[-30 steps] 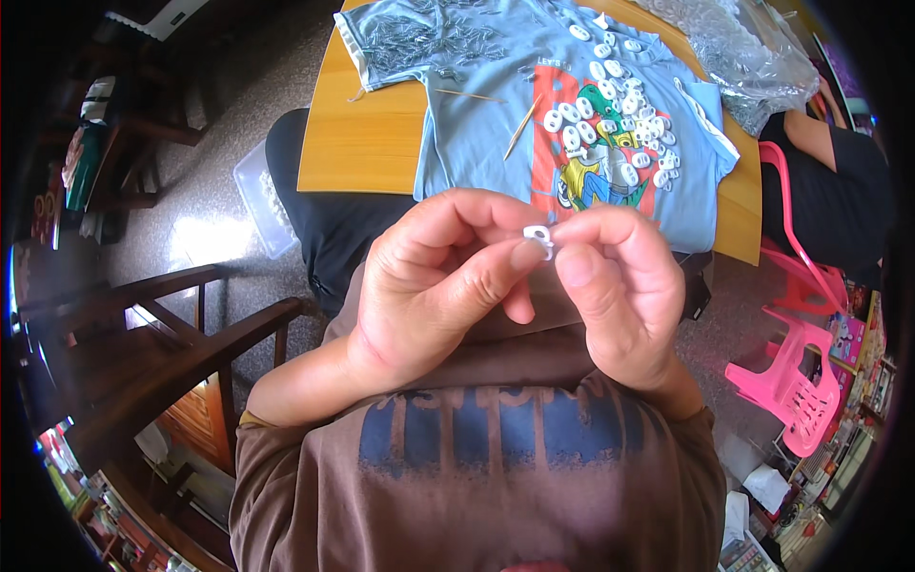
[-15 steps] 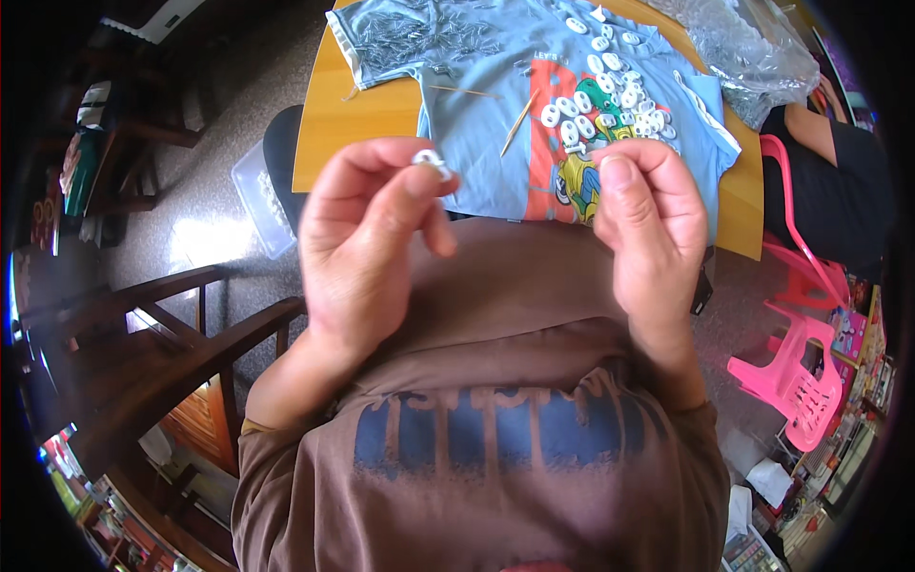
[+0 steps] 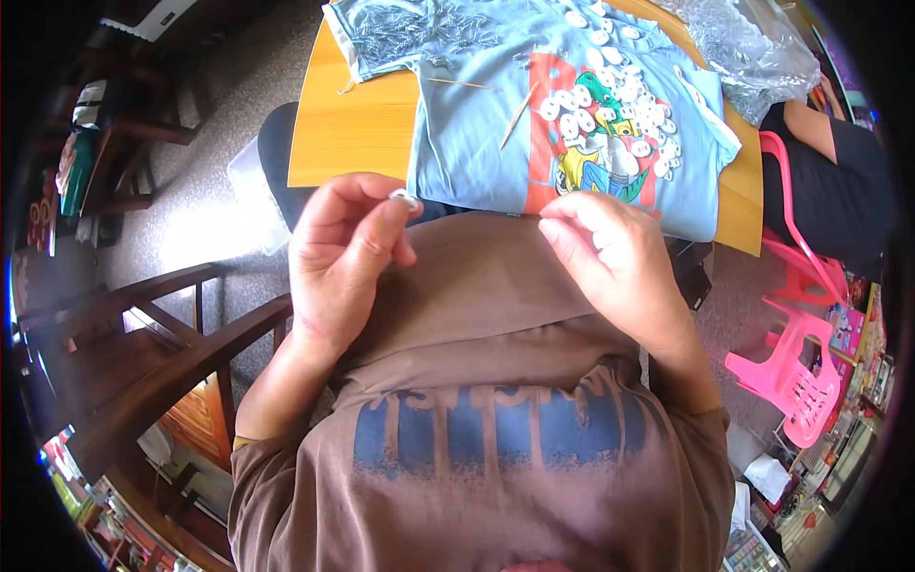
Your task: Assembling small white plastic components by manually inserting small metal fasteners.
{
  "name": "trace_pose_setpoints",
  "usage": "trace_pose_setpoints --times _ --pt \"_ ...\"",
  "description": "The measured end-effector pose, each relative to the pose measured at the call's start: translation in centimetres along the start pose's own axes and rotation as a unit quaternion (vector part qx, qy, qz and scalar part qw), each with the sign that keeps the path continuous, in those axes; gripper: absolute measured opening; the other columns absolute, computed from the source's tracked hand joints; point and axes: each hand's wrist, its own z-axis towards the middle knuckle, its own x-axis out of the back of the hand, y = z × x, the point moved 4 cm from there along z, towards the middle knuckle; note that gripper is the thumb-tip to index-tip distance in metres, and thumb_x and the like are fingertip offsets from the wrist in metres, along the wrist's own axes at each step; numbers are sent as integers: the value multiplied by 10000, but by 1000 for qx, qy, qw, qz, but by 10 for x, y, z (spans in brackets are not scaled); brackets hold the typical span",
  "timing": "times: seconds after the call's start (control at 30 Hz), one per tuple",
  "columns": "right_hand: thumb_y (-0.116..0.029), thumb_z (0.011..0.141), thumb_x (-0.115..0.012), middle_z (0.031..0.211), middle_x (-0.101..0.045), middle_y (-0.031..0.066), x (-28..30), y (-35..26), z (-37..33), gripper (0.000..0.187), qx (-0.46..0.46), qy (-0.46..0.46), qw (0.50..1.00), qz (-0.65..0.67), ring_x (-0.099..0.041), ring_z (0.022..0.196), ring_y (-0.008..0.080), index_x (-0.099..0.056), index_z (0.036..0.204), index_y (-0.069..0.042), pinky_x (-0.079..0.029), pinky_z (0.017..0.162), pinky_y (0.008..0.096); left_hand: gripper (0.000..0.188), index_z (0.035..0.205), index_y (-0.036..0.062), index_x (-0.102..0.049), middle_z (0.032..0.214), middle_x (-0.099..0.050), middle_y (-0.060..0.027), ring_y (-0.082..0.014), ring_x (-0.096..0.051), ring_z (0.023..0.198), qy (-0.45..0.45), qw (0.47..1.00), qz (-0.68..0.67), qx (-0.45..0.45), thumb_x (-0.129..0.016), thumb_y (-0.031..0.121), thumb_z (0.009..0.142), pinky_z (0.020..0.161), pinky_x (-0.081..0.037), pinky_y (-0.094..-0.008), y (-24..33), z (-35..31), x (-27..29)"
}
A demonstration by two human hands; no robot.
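My left hand (image 3: 338,253) pinches a small white oval plastic piece (image 3: 407,200) between thumb and forefinger, just off the table's near edge. Level with it, my right hand (image 3: 615,262) has its thumb and fingertips drawn together; whatever they hold, if anything, is too small to make out. Beyond both hands a light blue printed T-shirt (image 3: 467,153) lies spread out. Several similar white oval pieces (image 3: 569,125) are scattered over its right half. A heap of small, thin metal parts (image 3: 419,29) covers its upper left. Two thin pointed wooden sticks (image 3: 518,116) rest between the groups.
The shirt lies on a yellow wooden table (image 3: 357,124). A clear plastic bag (image 3: 743,57) sits at the far right, near another person's arm (image 3: 810,133). Pink plastic chairs (image 3: 786,377) stand to the right. Dark wooden furniture (image 3: 181,353) and a translucent container (image 3: 253,200) are at the left.
My right hand has moved left and down, turning its fingers toward my left hand. My left hand has dropped slightly closer to me, still pinching the white piece.
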Motion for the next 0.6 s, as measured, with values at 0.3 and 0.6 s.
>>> trace_pose_setpoints --times 0.3,0.6 --pt "-149 817 -551 761 -604 137 -16 12 5 121 -17 -58 997 -48 -593 704 306 -565 813 -29 -463 605 392 98 929 7 -544 865 -588 -43 -83 -541 720 -26 994 99 46 -572 30 837 670 -443 -194 -25 11 13" --pt "-141 814 -541 761 -604 163 -17 8 8 137 -8 -67 996 -64 -588 717 329 -584 825 -11 -462 622 399 63 875 27 -516 1004 -569 -40 -100 -489 937 -169 963 189 96 -531 88 870 856 -396 -259 -64 29 47"
